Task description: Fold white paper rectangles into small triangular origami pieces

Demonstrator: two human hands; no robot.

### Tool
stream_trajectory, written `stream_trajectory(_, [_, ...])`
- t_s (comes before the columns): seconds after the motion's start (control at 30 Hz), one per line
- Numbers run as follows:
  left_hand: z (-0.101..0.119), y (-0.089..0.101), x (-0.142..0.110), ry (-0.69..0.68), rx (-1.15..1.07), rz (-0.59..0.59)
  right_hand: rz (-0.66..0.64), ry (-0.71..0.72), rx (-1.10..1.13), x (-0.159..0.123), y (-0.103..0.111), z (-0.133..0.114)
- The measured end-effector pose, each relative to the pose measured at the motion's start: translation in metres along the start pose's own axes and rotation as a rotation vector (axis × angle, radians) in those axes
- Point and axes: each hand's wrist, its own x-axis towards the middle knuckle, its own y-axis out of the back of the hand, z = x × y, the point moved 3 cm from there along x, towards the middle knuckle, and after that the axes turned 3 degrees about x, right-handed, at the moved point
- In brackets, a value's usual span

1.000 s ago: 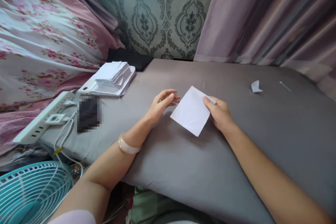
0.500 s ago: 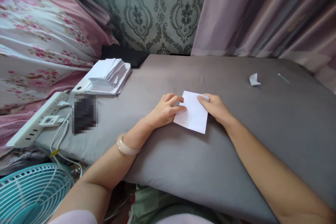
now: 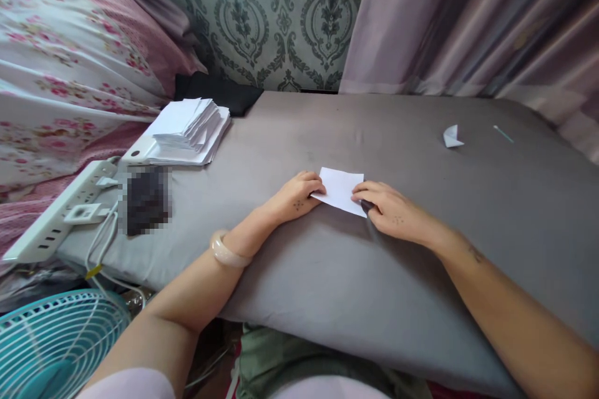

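Note:
A small sheet of white paper (image 3: 340,188) is between my hands, low over the grey sheet-covered surface. It looks shorter front to back than a full sheet, so perhaps folded or tilted; I cannot tell which. My left hand (image 3: 298,195) grips its left edge, fingers curled together over the corner. With fingers over the right edge and the thumb near the front corner, my right hand (image 3: 390,207) holds the other side. A small dark patch shows by that thumb; I cannot make out what it is. A bangle (image 3: 228,249) circles my left wrist.
At the left back lies a stack of white paper (image 3: 187,128), with a black flat item (image 3: 224,92) behind it. A power strip (image 3: 58,215), cables and a blurred-out dark object (image 3: 148,201) are nearer. Right: a folded paper piece (image 3: 452,137) and cotton swab (image 3: 503,133). A fan (image 3: 60,343) stands lower left.
The paper went from a taller upright-looking shape to a shorter, wider one. My right hand shifted down and right, its fingers now on top of the paper. My left fingers closed at the left edge.

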Motion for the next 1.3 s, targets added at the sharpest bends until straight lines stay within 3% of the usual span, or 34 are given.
stream_trajectory(0.1, [-0.006,-0.001,0.002,0.168,-0.029,0.086,0.068,-0.063,0.023,-0.003,-0.002,-0.002])
stream_trajectory(0.23, [-0.012,-0.002,0.006,0.320,-0.112,0.133,0.234,-0.247,0.121,0.006,-0.007,-0.001])
stream_trajectory(0.33, [-0.014,-0.003,0.008,0.374,-0.131,0.160,0.343,-0.346,0.115,0.012,-0.013,0.004])
stream_trajectory(0.53, [-0.016,-0.008,0.011,0.389,-0.097,0.204,0.502,-0.381,0.051,0.013,-0.021,0.012])
stream_trajectory(1.03, [-0.014,-0.005,0.013,0.470,-0.098,0.167,0.534,-0.392,0.016,0.014,-0.025,0.010])
stream_trajectory(1.3, [-0.017,-0.006,0.012,0.474,-0.076,0.139,0.470,-0.401,0.020,0.015,-0.025,0.014])
